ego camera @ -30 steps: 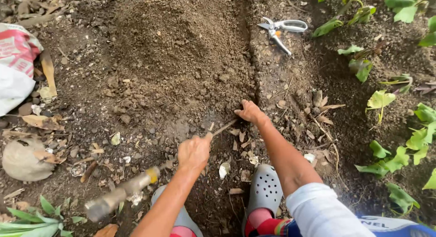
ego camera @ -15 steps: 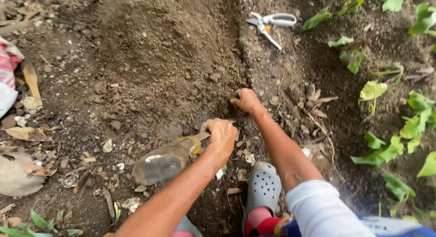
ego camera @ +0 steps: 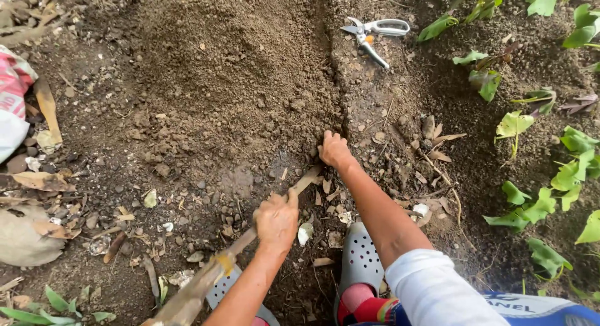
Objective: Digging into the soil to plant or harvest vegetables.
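Bare garden soil [ego camera: 206, 82] fills most of the view, heaped into a loose mound with a cut edge running down its right side. Green leafy plants [ego camera: 550, 176] line the right margin. At far left a pink and white sack [ego camera: 12, 95] is cut off by the frame, with a pale rounded stone [ego camera: 22, 238] below it.

Our left hand [ego camera: 277, 220] has its grip closed around a long digging tool [ego camera: 250, 241], held low and slanted so its tip meets the dirt at the foot of the mound, likely for leverage. The tool's near end blurs out at the bottom edge; we cannot tell what kind it is.

Our right hand [ego camera: 334, 150] presses into the soil at the cut edge, just beyond the tool tip. Fingers are curled into the dirt; whether they grip anything, we cannot tell.

Grey perforated clogs [ego camera: 362, 260] are planted just behind both hands. White-handled shears [ego camera: 375, 33] lie well apart on the soil.
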